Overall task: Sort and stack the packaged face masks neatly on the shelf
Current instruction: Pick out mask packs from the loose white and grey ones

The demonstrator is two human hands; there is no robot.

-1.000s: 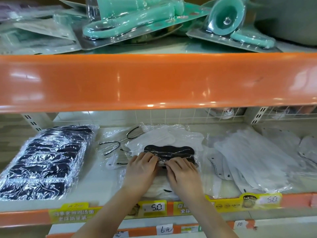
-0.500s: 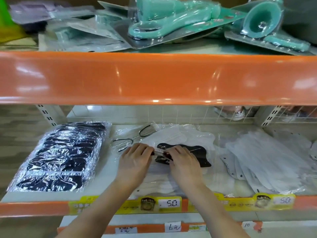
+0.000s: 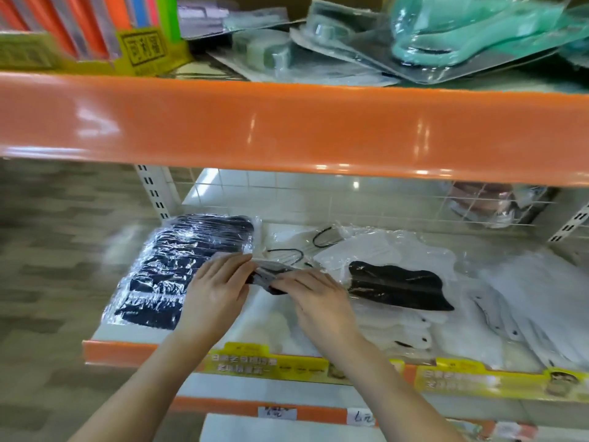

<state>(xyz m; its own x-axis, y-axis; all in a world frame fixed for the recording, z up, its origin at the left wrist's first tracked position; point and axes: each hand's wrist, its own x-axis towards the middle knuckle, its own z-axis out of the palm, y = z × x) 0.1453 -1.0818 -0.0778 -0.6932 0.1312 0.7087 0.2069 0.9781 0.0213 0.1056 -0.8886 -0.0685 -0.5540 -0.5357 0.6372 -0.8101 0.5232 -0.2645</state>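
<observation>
Hands meet over the shelf point(image 3: 127, 349): the left hand point(image 3: 216, 295) and right hand point(image 3: 322, 306) both pinch one wrapped black mask packet point(image 3: 271, 275) between curled fingers, just beside the stack of black masks point(image 3: 178, 269) at the left. Another black mask point(image 3: 398, 285) lies on the white masks point(image 3: 478, 314) to the right.
</observation>
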